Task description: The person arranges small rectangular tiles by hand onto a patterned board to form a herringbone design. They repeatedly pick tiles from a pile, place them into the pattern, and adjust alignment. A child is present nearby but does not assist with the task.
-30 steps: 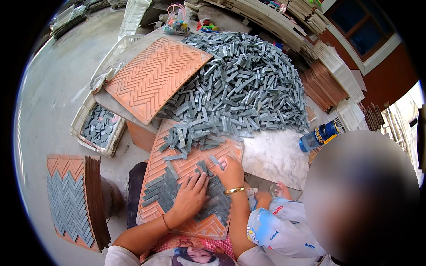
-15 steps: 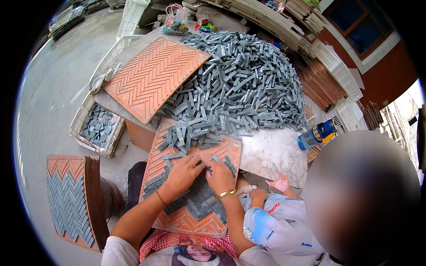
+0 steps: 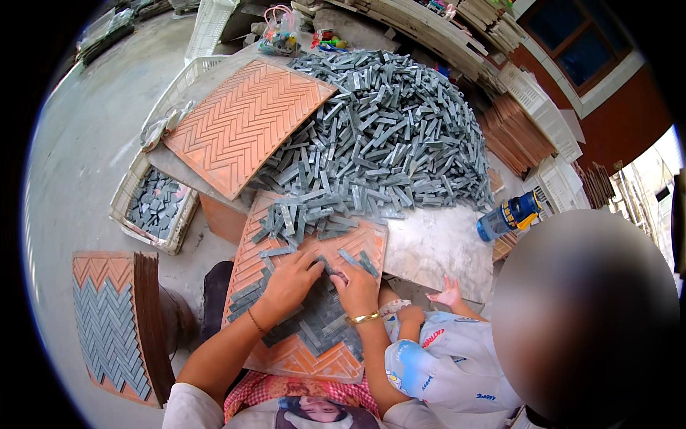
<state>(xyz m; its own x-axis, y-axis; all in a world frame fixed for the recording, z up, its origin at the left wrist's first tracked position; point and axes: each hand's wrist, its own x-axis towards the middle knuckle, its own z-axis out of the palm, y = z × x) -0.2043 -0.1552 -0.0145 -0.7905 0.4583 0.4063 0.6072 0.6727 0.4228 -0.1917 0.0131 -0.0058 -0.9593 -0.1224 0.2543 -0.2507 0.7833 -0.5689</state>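
Observation:
An orange herringbone-grooved template (image 3: 336,363) lies in front of me, partly filled with narrow grey stone strips (image 3: 319,318). My left hand (image 3: 291,283) is over its middle, fingers bent together and tips down at the laid strips; what they hold, if anything, is hidden. Close by on the right, my right hand (image 3: 356,289), with a gold bracelet at the wrist, has thumb and forefinger closed at a dark grey strip (image 3: 326,263) between both hands. Loose strips (image 3: 304,217) are heaped on the template's far end.
Beyond rises a large pile of grey strips (image 3: 400,129). An unfilled orange template (image 3: 250,121) lies left of it. A basket of grey chips (image 3: 187,218) and a stack of templates (image 3: 146,322) stand left. At right are a blue bottle (image 3: 509,217) and a small person (image 3: 443,350) beside my arm.
My fingertips have shifted slightly apart, showing more of the dark strip between them. The view has moved a little; the loose strips lie as before.

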